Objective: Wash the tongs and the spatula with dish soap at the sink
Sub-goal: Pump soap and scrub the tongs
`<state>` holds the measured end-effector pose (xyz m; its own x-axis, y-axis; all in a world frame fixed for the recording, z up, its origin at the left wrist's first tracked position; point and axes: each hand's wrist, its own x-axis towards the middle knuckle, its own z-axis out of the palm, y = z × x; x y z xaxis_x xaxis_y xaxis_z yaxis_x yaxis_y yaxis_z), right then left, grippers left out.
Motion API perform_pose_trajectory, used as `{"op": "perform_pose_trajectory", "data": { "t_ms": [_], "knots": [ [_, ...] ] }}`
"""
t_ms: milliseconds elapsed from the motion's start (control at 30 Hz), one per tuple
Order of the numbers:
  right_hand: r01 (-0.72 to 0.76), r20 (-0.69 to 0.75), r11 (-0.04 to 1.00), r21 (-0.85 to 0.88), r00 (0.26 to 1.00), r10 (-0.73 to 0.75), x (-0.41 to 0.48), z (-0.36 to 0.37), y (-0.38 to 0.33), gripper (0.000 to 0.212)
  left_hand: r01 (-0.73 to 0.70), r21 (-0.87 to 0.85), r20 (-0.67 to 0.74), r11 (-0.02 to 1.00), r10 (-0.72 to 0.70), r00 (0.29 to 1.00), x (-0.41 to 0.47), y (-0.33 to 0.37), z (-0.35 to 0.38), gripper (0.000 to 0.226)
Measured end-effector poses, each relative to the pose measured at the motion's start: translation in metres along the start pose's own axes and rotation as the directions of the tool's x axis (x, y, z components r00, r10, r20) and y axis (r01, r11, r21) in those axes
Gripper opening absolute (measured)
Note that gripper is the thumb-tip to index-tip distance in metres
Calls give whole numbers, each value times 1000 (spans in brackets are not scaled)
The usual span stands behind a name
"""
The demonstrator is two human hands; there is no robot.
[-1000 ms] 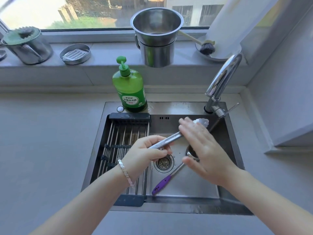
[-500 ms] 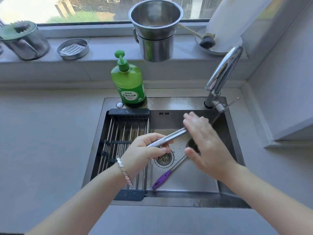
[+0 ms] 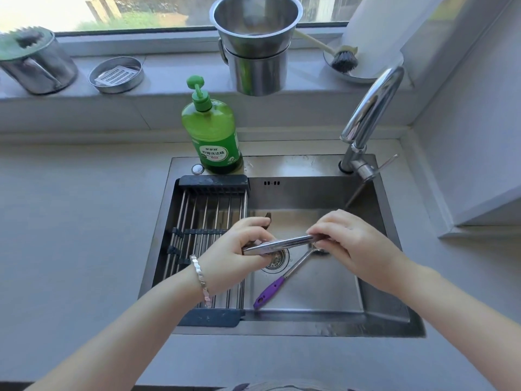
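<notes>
Head view — left hand [image 3: 236, 256] and right hand [image 3: 356, 245], grip round tongs [image 3: 284, 244] — spatula [image 3: 282, 280] head hidden

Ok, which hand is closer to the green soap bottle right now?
Left. The left hand sits in front of the soap bottle, over the sink near the drying rack; the right hand is farther right, below the faucet. Both hold the tongs.

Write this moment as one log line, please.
tongs: held over sink | left hand: grips one end | right hand: pinches other end | spatula: lies in sink
</notes>
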<state>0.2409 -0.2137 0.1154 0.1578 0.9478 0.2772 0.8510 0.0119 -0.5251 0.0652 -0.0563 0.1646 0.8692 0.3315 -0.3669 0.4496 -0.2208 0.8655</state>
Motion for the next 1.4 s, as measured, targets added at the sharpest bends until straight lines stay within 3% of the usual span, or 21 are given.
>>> {"op": "perform_pose_trajectory", "data": {
  "t_ms": [67, 133, 200, 233, 333, 533, 733, 900, 967, 1167, 1233, 1300, 1367, 1400],
  "knots": [
    [29, 11, 999, -23, 1000, -28, -1, -2, -3, 24, 139, -29, 26, 990, -138, 990, -1, 3, 0, 46],
    [113, 2, 990, -83, 994, -114, 0, -4, -8, 25, 304, -192, 65, 933, -298, 953, 1, 2, 2, 74],
    [193, -13, 972, -134, 980, -197, 1, -5, -14, 26, 413, -377, 148, 829, -386, 911, 2, 5, 3, 59],
    [223, -24, 963, -154, 973, -229, 1, -6, -15, 26, 435, -369, 174, 821, -399, 900, 1, 7, 4, 44],
    [244, -67, 956, -166, 964, -257, -1, -12, -11, 24, 373, -257, 133, 892, -349, 928, 0, 6, 5, 14],
    [153, -216, 983, -98, 961, -171, -12, -22, -2, 21, 296, -132, 27, 946, -295, 955, 0, 0, 5, 11],
    [224, -89, 974, -26, 970, -225, -15, -8, -9, 30, 193, 2, -21, 981, -193, 981, 2, 1, 5, 4],
    [0, -360, 991, -137, 932, -50, -25, -27, 1, 15, 166, 16, -123, 986, -163, 979, 2, -7, 4, 5],
    [-19, -404, 990, -140, 914, -40, -25, -21, -12, 16, 157, 33, -145, 987, -150, 978, 2, -9, 7, 6],
    [177, -66, 977, -117, 980, -186, -15, 42, -55, 36, 71, 22, -72, 997, -69, 995, 6, -2, 18, 11],
    [161, -83, 980, -117, 982, -172, -12, 42, -50, 34, 131, -71, -49, 989, -134, 990, 5, -4, 17, 8],
    [99, -185, 984, -150, 975, -127, -10, 35, -42, 32, 266, -268, 9, 926, -274, 962, 4, -8, 16, 5],
    [-31, -301, 993, -113, 954, -5, -11, 32, -39, 34, 373, -539, 128, 755, -364, 923, 4, -10, 16, 8],
    [-164, -345, 986, 0, 926, 154, -9, 29, -46, 39, 392, -643, 181, 658, -367, 913, 4, -10, 16, 10]
  ]
}}
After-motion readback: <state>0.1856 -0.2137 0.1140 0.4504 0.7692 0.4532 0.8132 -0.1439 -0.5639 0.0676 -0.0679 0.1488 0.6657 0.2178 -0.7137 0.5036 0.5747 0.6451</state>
